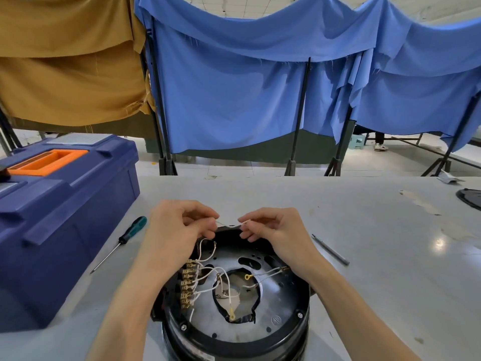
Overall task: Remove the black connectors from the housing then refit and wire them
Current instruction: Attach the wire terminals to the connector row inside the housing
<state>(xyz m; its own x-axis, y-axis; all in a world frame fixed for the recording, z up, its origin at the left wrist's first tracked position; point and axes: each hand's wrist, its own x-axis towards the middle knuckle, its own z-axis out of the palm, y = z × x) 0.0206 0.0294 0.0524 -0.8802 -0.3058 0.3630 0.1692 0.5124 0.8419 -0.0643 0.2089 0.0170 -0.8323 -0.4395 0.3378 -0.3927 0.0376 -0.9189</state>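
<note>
A round black housing (234, 334) with a silver inner plate stands upturned at the table's near edge. Inside it run several white wires (208, 272) with brass terminals lined up along the left side (188, 285) and yellow ring lugs near the middle. My left hand (179, 230) and my right hand (270, 230) hover over the housing's far rim. Between them stretches a thin white wire (230, 225), each hand pinching one end of it with thumb and fingers. The black connectors themselves are hidden under my hands or cannot be made out.
A large blue toolbox (59, 217) with an orange handle fills the left side. A green-handled screwdriver (122, 241) lies beside it. A thin grey tool (330, 250) lies right of the housing. A dark round part (469, 198) sits at the far right edge.
</note>
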